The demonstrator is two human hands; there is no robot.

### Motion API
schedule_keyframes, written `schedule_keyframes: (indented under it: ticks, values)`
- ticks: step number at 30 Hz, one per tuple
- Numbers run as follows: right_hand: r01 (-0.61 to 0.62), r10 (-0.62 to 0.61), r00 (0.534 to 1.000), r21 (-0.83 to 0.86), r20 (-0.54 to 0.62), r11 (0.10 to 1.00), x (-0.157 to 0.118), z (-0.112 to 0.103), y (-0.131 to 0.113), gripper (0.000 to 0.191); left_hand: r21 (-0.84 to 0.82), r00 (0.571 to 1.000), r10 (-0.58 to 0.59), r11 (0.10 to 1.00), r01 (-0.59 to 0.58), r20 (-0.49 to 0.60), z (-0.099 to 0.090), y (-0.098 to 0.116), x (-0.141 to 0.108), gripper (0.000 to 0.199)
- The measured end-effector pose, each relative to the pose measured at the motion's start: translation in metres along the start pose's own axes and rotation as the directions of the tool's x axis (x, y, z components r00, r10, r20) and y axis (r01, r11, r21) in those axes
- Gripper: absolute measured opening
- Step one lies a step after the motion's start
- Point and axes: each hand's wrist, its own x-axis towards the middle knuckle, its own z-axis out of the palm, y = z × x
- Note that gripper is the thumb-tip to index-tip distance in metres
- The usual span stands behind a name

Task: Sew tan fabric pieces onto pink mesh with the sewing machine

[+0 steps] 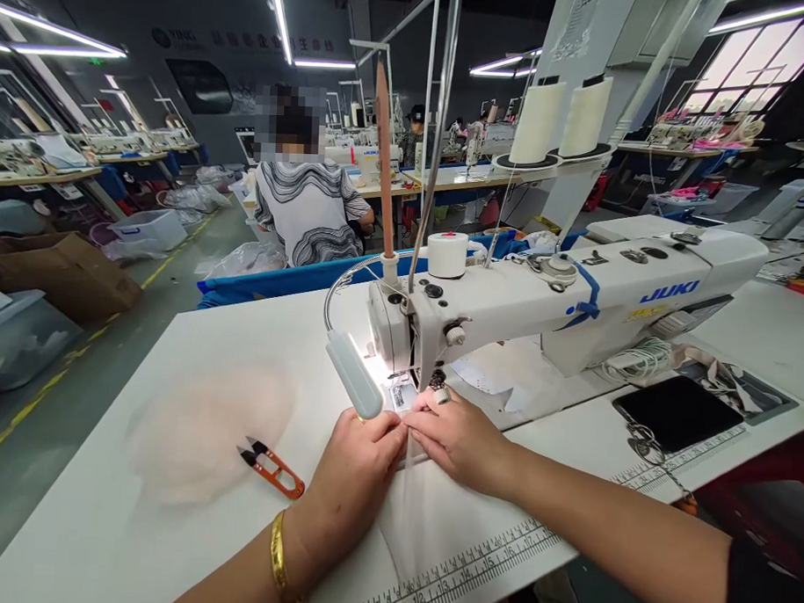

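Observation:
A white sewing machine (508,296) stands on the white table, its lamp (355,375) lit beside the needle area. Just in front of the presser foot, my left hand (361,454) and my right hand (460,440) meet with fingers pressed together on thin, sheer pale fabric (404,513). The fabric trails down towards the table's front edge. A gold bracelet circles my left wrist. To the left of my left hand, orange thread snips (272,467) lie at the edge of a pile of sheer pale material (200,431).
A dark flat device (679,411) lies at the right, near cords and a keychain. Printed ruler marks (472,572) run along the table's front edge. Thread cones (540,122) stand above the machine. Beyond the table, a person (310,193) sits facing away.

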Motion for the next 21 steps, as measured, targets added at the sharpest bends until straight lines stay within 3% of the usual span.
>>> schedule_keyframes:
  ticks: [7,14,21]
  values:
    - [-0.027,0.026,0.999,-0.043,-0.022,0.999,0.003,-0.001,0.006,0.02,0.041,0.999,-0.036,0.999,0.035,0.039,0.001,-0.001,-0.001,0.023]
    - [-0.016,0.008,0.994,-0.075,-0.106,0.997,0.005,0.0,0.01,0.023,0.07,0.999,-0.041,0.997,0.041,0.001,0.007,-0.002,0.0,0.025]
    - [-0.026,0.014,0.993,-0.101,-0.12,0.995,0.007,0.001,0.01,0.025,0.094,0.999,-0.052,0.994,0.053,-0.01,0.007,-0.001,0.002,0.022]
